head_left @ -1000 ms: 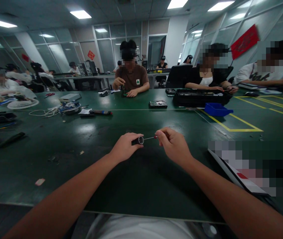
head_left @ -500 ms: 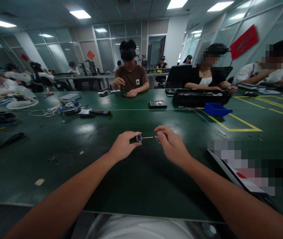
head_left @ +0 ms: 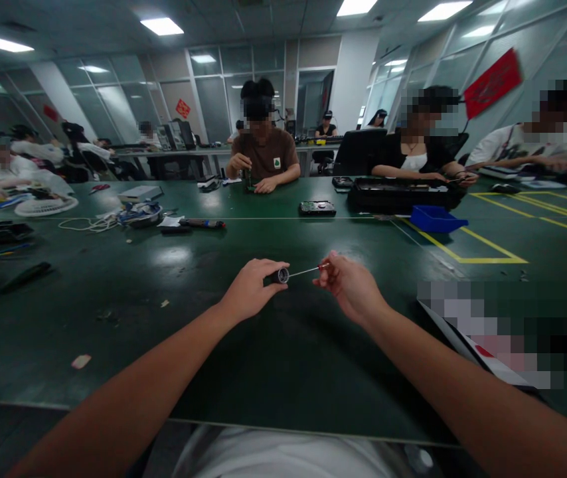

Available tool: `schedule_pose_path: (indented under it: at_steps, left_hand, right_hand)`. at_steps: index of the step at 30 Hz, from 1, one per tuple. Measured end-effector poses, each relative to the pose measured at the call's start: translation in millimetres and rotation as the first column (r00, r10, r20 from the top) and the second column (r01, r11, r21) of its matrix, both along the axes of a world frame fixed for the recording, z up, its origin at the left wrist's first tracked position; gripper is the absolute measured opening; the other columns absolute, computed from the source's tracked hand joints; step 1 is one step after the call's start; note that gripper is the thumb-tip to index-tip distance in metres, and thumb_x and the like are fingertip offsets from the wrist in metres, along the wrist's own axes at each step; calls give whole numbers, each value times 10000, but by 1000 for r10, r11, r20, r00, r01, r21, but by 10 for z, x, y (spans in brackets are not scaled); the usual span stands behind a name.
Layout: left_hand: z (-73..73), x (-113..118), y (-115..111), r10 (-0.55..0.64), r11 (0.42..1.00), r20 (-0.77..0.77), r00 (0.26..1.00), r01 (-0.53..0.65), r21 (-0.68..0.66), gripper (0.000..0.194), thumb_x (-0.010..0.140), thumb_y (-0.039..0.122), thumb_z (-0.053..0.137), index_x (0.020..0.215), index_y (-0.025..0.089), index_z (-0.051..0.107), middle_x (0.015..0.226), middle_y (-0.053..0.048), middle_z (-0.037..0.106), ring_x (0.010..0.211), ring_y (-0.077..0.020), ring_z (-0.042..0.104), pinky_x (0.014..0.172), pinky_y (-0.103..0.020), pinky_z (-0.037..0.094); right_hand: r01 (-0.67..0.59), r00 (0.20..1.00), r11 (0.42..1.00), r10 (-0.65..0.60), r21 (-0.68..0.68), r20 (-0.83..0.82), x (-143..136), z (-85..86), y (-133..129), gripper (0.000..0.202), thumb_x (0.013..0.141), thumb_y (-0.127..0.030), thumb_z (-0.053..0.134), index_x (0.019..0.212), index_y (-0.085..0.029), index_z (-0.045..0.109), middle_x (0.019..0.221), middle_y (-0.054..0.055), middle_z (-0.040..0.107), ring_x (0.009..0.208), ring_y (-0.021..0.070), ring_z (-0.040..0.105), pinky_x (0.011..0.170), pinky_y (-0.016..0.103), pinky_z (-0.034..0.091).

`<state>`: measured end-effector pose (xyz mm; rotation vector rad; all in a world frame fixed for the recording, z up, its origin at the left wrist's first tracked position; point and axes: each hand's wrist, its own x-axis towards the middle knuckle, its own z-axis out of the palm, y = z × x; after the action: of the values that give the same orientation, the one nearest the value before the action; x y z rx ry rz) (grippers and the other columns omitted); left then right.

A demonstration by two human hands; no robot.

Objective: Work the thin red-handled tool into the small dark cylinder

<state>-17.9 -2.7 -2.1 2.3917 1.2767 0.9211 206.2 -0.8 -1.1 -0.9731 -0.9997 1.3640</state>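
Desk: one green desk (head_left: 139, 378) is carrying everything near the hands.
People across: three are sitting along the far side, one in a brown shirt (head_left: 276, 149) straight ahead and two more to the right.
Long black tray: one (head_left: 403, 199) is lying before the middle of the three; its contents are too dark to tell.
Papers: one sheaf (head_left: 487, 352) is lying at the near right, partly pixelated.
Left hand: one (head_left: 251, 289) is clamping around a black cylinder, thumb and fingers on opposite sides.
Right hand: one (head_left: 356, 285) is pinching the red end of a thin rod with its fingertips.
Blue bin: one (head_left: 435, 219) is standing near the black tray, partly over yellow tape; its inside is not clear enough to tell.
Long-shafted tool: one (head_left: 27, 277) is lying at the left, dark handle pointing away.
Dark pen-like tool: one (head_left: 204, 224) is resting near a bundle of cables (head_left: 139, 214).
Flat device: one (head_left: 317, 208) is lying beyond the hands, face up.
Black cylinder: one (head_left: 279, 275) is being held above the desk, its ringed open end turning toward the right hand.
Thin rod: one (head_left: 306, 271) is reaching to that open end; whether its tip is going inside cannot be told.
Paper scraps: two, one larger (head_left: 81, 361) and one smaller (head_left: 164, 303), are lying left of the hands.
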Motion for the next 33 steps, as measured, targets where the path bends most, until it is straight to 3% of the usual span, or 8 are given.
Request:
schedule_pose_path:
  at_steps: [8,15,20,22,25,27,33]
  left_hand:
    - [14,14,-16,14,1000,-22,1000,-14,0,399,875,252,729,1269,248,668,1217,-54,708,1091,-241,622,980,-427,463]
    - [18,20,-13,11,1000,-34,999,-11,10,399,878,284,729,1271,250,669,1218,-53,712,1084,-245,630,986,-428,451]
    - [17,12,-20,37,999,-45,998,-37,-9,399,874,287,733,1268,251,674,1187,-45,721,1042,-242,627,946,-412,462]
    - [12,10,-20,40,999,-44,998,-41,-13,407,872,293,735,1272,255,673,1187,-43,720,1042,-244,623,935,-411,466]
    - [7,7,-18,30,999,-46,999,-30,-13,407,865,276,740,1267,260,677,1180,-44,721,1043,-245,626,939,-412,468]
    - [8,3,-17,28,999,-48,998,-29,-20,398,860,256,743,1254,252,684,1163,-47,726,1038,-244,632,946,-413,469]
    - [11,-10,-13,59,998,-42,997,-60,-36,398,865,265,739,1259,243,683,1166,-51,726,1038,-247,634,941,-416,475]
  right_hand:
    - [146,972,973,-174,178,157,-61,-11,-24,355,831,-574,655,800,-223,610,681,5,635,599,164,605,610,334,501]
    - [95,931,950,-191,297,312,-46,50,-96,342,890,-553,602,820,-220,627,680,15,654,624,179,616,620,335,482]
    - [50,808,938,-239,342,539,-12,148,-163,388,914,-547,578,741,-211,666,555,6,602,533,169,560,569,329,423]
    - [37,808,927,-248,374,534,-12,133,-160,333,923,-504,574,772,-217,651,592,5,610,556,171,566,578,330,427]
    - [15,868,908,-220,419,445,-17,77,-132,166,915,-389,579,969,-237,618,781,13,664,729,192,637,684,343,487]
    - [-15,888,916,-172,400,427,-13,54,-117,177,910,-350,571,1053,-248,597,844,13,673,802,199,652,732,350,499]
    - [-63,819,934,-154,353,552,12,68,-120,326,985,-447,429,877,-226,642,622,-22,537,573,162,517,584,325,419]
